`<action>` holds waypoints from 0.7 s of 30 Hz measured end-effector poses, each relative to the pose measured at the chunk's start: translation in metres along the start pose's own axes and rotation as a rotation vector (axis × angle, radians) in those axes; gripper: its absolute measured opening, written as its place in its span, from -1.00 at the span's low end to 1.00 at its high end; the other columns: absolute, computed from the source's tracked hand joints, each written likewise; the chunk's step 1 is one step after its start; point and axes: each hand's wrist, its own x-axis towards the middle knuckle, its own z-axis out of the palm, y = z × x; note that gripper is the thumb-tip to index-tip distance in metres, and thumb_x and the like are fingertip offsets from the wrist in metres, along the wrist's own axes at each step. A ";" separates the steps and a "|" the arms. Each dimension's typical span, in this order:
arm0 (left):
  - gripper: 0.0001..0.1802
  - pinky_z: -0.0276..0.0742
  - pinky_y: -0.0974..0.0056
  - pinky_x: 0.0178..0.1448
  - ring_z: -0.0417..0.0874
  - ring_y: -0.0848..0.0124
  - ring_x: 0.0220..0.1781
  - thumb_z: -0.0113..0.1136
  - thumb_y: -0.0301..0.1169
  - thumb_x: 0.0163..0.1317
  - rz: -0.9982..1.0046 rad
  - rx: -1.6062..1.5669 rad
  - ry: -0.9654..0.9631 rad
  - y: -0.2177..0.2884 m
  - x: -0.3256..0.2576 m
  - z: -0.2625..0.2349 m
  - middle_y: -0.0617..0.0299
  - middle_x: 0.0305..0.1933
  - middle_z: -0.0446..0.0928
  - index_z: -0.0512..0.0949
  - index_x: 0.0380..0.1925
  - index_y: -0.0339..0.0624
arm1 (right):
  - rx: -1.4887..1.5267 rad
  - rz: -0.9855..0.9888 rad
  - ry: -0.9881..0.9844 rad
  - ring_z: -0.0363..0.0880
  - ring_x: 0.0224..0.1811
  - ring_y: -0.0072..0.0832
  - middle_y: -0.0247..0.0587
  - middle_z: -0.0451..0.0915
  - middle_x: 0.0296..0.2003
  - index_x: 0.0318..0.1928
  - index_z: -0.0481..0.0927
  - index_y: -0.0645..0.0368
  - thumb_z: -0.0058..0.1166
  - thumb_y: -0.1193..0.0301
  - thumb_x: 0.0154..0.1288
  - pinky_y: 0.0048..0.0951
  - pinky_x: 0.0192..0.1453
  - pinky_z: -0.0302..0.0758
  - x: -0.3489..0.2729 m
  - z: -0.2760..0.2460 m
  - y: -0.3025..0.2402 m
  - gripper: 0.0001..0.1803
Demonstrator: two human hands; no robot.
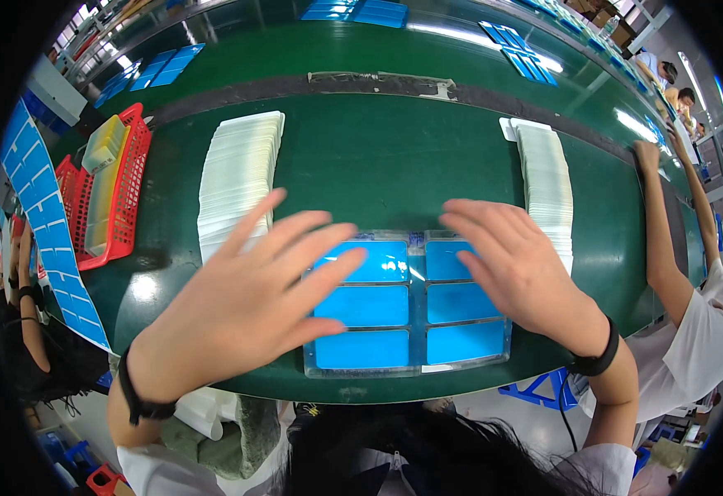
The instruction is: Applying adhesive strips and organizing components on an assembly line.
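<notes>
In front of me on the green work surface lies a transparent tray-like frame (pixel 418 347) with several glossy blue rectangular panels (pixel 361 306) in two columns. Fingers spread, my left hand (pixel 237 302) hovers over the frame's left side and hides part of it. It holds nothing that I can see. My right hand (pixel 527 277) is above the frame's upper right corner, fingers stretched out and thumb apart, also without anything visible in it. Beyond my left hand is a long row of thin whitish cards or sheets (pixel 240 165); a similar row (pixel 547 178) lies beyond my right hand.
A red plastic basket (pixel 140 165) with yellowish packs stands at the left, beside a hanging sheet of blue panels (pixel 43 198). Across a dark strip (pixel 361 83), more blue panels (pixel 523 54) lie on a green surface. A co-worker's arm (pixel 659 223) reaches in at right.
</notes>
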 end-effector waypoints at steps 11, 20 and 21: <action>-0.40 0.09 -0.07 0.33 0.10 -0.02 0.34 0.18 -0.41 0.02 -0.655 0.032 0.211 0.001 -0.107 0.047 0.06 0.26 0.21 0.28 0.12 -0.24 | 0.167 0.502 -0.086 0.47 -0.05 -0.18 -0.08 0.47 -0.08 -0.28 0.40 0.27 0.09 0.56 0.11 -0.32 -0.01 0.42 -0.007 -0.023 -0.018 -0.83; -0.53 0.12 0.00 0.30 0.13 -0.04 0.32 0.07 -0.57 0.01 -0.834 -0.014 0.564 0.001 -0.130 0.075 0.02 0.20 0.28 0.36 0.01 -0.30 | 0.399 0.263 0.318 0.58 -0.35 -0.50 -0.21 0.58 -0.41 -0.25 0.45 0.29 0.12 0.72 0.02 -0.54 -0.29 0.50 0.049 -0.079 -0.059 -0.75; -0.54 0.12 0.00 0.30 0.14 -0.04 0.32 0.08 -0.56 0.02 -0.804 -0.051 0.581 -0.002 -0.121 0.073 0.01 0.19 0.29 0.36 0.01 -0.31 | 0.324 0.220 0.412 0.57 -0.33 -0.55 -0.24 0.58 -0.40 -0.23 0.45 0.29 0.12 0.69 0.05 -0.58 -0.28 0.49 0.059 -0.091 -0.056 -0.76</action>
